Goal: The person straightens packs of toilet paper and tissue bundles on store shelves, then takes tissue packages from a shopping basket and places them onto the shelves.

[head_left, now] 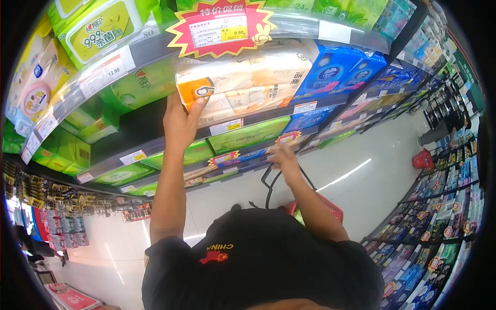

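My left hand point(182, 123) is closed on the left end of a white and orange tissue pack point(248, 85) on the shelf. Its thumb presses the front near a large "6", and its other fingers go round the side, partly hidden. Lower and to the right, my right hand point(282, 156) is held out in front of the lower shelves, slightly blurred. Its fingers look loosely apart, with nothing visible in them. The black handle point(267, 182) of a red shopping basket point(330, 207) passes by my right wrist; whether it hangs there, I cannot tell.
Blue tissue packs point(336, 72) stand right of the white pack, green packs point(137, 85) to its left. A starburst price sign point(219, 28) hangs above. Another shelf point(429, 227) runs along the right side. A person point(449, 126) is far right near a red basket point(422, 159).
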### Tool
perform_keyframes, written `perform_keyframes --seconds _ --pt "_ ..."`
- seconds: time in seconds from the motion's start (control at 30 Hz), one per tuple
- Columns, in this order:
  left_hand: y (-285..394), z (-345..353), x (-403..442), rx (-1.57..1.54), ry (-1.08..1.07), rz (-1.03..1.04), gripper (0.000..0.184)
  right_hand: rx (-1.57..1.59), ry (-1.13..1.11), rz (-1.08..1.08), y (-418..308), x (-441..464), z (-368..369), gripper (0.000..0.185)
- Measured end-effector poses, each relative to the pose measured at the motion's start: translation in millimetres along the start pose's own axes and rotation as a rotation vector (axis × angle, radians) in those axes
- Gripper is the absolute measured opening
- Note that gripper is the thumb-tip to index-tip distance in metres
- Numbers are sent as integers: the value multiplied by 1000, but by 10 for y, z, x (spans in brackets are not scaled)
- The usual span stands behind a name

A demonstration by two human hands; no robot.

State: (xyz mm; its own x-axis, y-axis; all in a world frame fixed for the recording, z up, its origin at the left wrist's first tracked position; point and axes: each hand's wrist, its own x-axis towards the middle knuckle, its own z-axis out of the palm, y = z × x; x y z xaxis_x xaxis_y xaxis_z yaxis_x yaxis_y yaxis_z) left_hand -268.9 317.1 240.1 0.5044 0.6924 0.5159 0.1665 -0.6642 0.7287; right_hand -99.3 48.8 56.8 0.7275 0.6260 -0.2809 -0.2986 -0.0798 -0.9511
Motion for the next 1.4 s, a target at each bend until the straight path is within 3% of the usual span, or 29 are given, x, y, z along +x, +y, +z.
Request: perform_keyframes --seconds 0.17,0.3,0.5,0.53,0.6,0.67,0.73,0.77,0.87,0.97,1.07,1.1,1.2,1.3,1.4 --pt "-72 -5 57 31 -12 66 52 -118 76 415 1075 -425 -148 43" --pt "-46 34 42 -12 -19 33 45 -7 45 546 1785 -604 -384 39" --pt "-361 -179 30 -315 -245 9 50 -301 143 582 2191 -939 -740 39" --pt "-434 -265 -11 -363 -269 -84 48 -323 160 610 2254 -1034 -871 39" --pt "-534 -345 -46 -213 -112 -99 37 -549 106 298 3288 -1148 -1302 33" --pt "-569 -280 -60 -80 60 -136 34 -312 212 616 2787 -1310 -1248 33" --pt "-804 -212 -56 198 68 -59 32 -517 104 690 2903 -1331 -1408 38" --pt "-887 -149 -79 337 75 -13 32 -597 55 596 3062 -1349 -1485 38" --pt "-845 79 -212 721 142 29 32 -461 122 638 3159 -1326 -1514 39" --pt "-907 147 -229 768 225 81 33 -435 118 605 3110 -1220 -1455 39" --pt "-938 161 -261 782 228 75 37 -602 44 446 3317 -1016 -1431 38" --pt "-978 157 -260 766 227 84 39 -578 65 538 3315 -944 -1383 42" --pt "-1102 119 -252 812 238 88 43 -769 -82 529 3436 -607 -1341 43" --pt "-1251 44 -228 854 242 109 42 -1018 -277 307 3752 -239 -1345 55" --pt "-1287 23 -222 865 246 95 44 -695 26 422 4084 142 -1220 70"
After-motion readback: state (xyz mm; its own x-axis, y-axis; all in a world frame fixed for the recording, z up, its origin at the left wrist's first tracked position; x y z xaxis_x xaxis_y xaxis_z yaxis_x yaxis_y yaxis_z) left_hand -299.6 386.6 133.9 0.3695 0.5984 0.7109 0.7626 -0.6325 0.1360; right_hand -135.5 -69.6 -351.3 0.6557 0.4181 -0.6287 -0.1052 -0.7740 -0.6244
